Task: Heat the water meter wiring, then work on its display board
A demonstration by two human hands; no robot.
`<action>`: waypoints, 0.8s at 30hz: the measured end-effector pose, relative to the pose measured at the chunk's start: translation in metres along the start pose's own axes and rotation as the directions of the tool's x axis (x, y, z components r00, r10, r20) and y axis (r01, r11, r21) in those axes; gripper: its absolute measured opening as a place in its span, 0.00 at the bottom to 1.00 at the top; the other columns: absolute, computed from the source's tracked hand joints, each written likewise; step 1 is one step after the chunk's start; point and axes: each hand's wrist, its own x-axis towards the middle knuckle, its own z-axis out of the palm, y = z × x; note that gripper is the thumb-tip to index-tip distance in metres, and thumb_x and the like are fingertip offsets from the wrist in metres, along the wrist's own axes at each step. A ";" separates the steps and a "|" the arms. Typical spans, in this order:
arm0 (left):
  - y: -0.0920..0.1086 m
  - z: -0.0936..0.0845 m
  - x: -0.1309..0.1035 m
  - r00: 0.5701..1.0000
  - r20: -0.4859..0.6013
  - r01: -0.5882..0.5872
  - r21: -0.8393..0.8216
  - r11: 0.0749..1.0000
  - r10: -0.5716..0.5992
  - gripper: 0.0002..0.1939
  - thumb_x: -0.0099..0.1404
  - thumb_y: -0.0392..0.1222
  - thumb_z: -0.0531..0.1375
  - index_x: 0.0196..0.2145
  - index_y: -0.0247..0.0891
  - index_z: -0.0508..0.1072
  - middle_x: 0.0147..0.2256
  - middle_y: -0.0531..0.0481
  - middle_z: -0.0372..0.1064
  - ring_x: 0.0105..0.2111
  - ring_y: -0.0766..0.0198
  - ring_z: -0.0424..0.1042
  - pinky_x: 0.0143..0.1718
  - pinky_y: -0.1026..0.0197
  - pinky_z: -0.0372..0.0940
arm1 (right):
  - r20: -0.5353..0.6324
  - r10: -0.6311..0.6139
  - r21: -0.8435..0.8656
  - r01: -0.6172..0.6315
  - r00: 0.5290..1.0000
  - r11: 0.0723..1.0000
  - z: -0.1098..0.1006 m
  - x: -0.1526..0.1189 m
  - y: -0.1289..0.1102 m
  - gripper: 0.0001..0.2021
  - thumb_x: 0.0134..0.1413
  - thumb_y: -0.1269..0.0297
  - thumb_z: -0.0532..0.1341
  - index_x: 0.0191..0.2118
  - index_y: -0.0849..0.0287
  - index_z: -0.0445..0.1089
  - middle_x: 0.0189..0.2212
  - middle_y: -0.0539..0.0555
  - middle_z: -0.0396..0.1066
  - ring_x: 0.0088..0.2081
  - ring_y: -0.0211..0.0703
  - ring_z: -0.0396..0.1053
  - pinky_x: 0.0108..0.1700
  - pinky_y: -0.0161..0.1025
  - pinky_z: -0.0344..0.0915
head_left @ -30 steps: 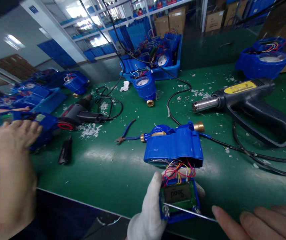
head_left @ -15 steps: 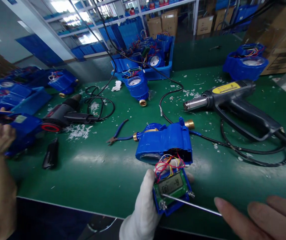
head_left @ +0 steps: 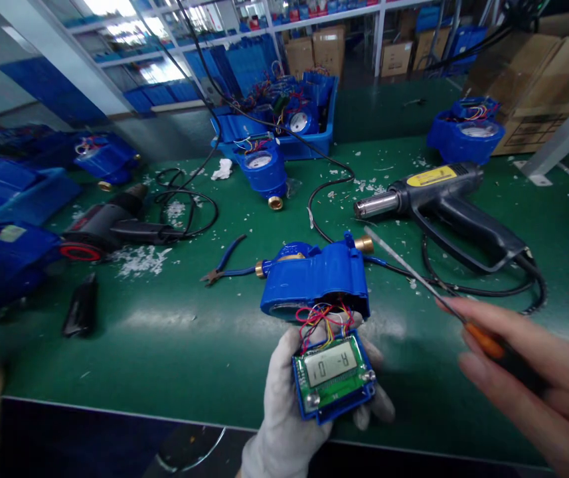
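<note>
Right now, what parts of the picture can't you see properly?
Head view only:
- Right hand: cut off by the frame's edge.
- Screwdriver handle: mostly hidden by its fingers.
- Left hand: palm covered by the display module.
- Display digits: too blurred to read surely.
- Blue meter dial: faces down.

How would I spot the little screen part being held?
On the green workbench, find the blue meter body nearest the front edge. Coloured wires run from it to the display module in the gloved left hand, the only piece showing a lit screen.
</note>
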 end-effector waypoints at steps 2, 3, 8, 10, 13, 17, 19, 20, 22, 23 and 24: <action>-0.004 -0.003 -0.001 1.000 0.017 0.005 0.011 1.000 -0.005 0.39 0.72 0.65 0.39 0.54 0.30 0.72 0.42 0.30 0.73 0.26 0.48 0.77 0.19 0.63 0.66 | -0.025 0.249 0.204 -0.239 0.968 0.949 0.027 0.015 0.000 0.21 0.67 0.54 0.55 0.60 0.55 0.60 0.39 0.55 0.73 0.34 0.40 0.73 0.31 0.32 0.72; -0.005 -0.004 -0.002 1.000 0.010 -0.013 0.019 1.000 0.012 0.38 0.72 0.65 0.40 0.55 0.31 0.72 0.42 0.31 0.74 0.26 0.50 0.77 0.20 0.63 0.67 | -0.002 0.338 0.340 -0.318 0.941 0.885 0.043 0.022 -0.001 0.21 0.67 0.52 0.55 0.60 0.55 0.59 0.37 0.54 0.72 0.31 0.40 0.71 0.29 0.33 0.71; -0.011 -0.006 -0.004 0.994 -0.064 -0.081 0.036 0.996 0.083 0.33 0.69 0.65 0.51 0.47 0.31 0.77 0.27 0.40 0.75 0.22 0.56 0.75 0.20 0.65 0.67 | 0.142 0.540 0.726 -0.458 0.830 0.513 0.102 0.050 -0.009 0.25 0.66 0.44 0.51 0.62 0.52 0.52 0.36 0.52 0.66 0.25 0.37 0.61 0.26 0.37 0.66; -0.011 -0.005 0.000 0.997 -0.057 -0.046 0.028 0.999 0.048 0.36 0.70 0.66 0.48 0.47 0.29 0.77 0.26 0.38 0.74 0.21 0.54 0.74 0.18 0.63 0.65 | 0.117 0.546 0.753 -0.432 0.830 0.496 0.109 0.059 -0.009 0.25 0.65 0.43 0.53 0.61 0.51 0.53 0.39 0.53 0.66 0.27 0.37 0.61 0.28 0.38 0.66; -0.006 -0.002 0.009 0.996 -0.058 -0.067 0.065 0.996 0.071 0.32 0.72 0.61 0.48 0.53 0.29 0.73 0.33 0.36 0.76 0.24 0.52 0.76 0.21 0.61 0.68 | 0.082 0.515 0.781 -0.376 0.853 0.498 0.108 0.072 -0.001 0.23 0.65 0.44 0.53 0.59 0.51 0.55 0.41 0.54 0.65 0.30 0.38 0.62 0.29 0.38 0.67; 0.003 0.003 0.015 0.998 -0.057 -0.031 0.145 0.989 0.039 0.30 0.71 0.58 0.51 0.53 0.28 0.73 0.41 0.31 0.75 0.27 0.50 0.77 0.27 0.57 0.71 | 0.040 0.439 0.717 -0.332 0.897 0.613 0.082 0.074 0.012 0.20 0.69 0.48 0.52 0.60 0.48 0.57 0.38 0.51 0.66 0.30 0.38 0.64 0.32 0.39 0.69; 0.005 0.004 0.014 0.996 -0.075 -0.029 0.152 0.988 0.040 0.29 0.70 0.59 0.52 0.50 0.28 0.75 0.41 0.30 0.75 0.27 0.51 0.76 0.27 0.58 0.71 | -0.033 0.320 0.502 -0.261 0.947 0.824 0.056 0.061 0.014 0.16 0.70 0.55 0.52 0.60 0.46 0.60 0.43 0.51 0.68 0.37 0.38 0.68 0.40 0.38 0.70; 0.006 0.003 0.013 0.995 -0.094 -0.028 0.154 0.988 0.043 0.30 0.70 0.60 0.52 0.49 0.28 0.75 0.40 0.31 0.75 0.27 0.51 0.76 0.27 0.58 0.71 | -0.051 0.226 0.368 -0.192 0.973 0.910 0.042 0.052 0.014 0.14 0.70 0.59 0.53 0.58 0.46 0.63 0.46 0.51 0.69 0.42 0.38 0.68 0.45 0.36 0.70; 0.005 0.001 0.010 0.985 -0.162 -0.031 0.153 0.988 0.056 0.30 0.70 0.60 0.52 0.48 0.28 0.76 0.39 0.32 0.76 0.27 0.51 0.76 0.28 0.56 0.72 | 0.041 -0.011 0.154 0.005 0.999 0.988 0.015 0.027 0.013 0.17 0.70 0.67 0.52 0.61 0.51 0.61 0.45 0.51 0.70 0.43 0.34 0.71 0.43 0.29 0.70; 0.004 0.000 0.008 0.977 -0.202 -0.032 0.147 0.989 0.062 0.29 0.70 0.60 0.53 0.47 0.28 0.76 0.38 0.32 0.76 0.29 0.50 0.77 0.30 0.55 0.73 | 0.114 -0.131 0.047 0.127 0.985 0.991 0.003 0.014 0.011 0.18 0.70 0.68 0.50 0.62 0.55 0.61 0.42 0.51 0.71 0.40 0.33 0.72 0.39 0.27 0.70; 0.003 -0.001 0.007 0.969 -0.237 -0.037 0.145 0.989 0.071 0.30 0.69 0.61 0.54 0.47 0.28 0.77 0.38 0.32 0.76 0.31 0.49 0.77 0.31 0.54 0.74 | 0.161 -0.229 -0.054 0.240 0.960 0.969 -0.006 0.002 0.010 0.18 0.69 0.70 0.49 0.61 0.57 0.62 0.39 0.50 0.72 0.36 0.32 0.73 0.34 0.26 0.70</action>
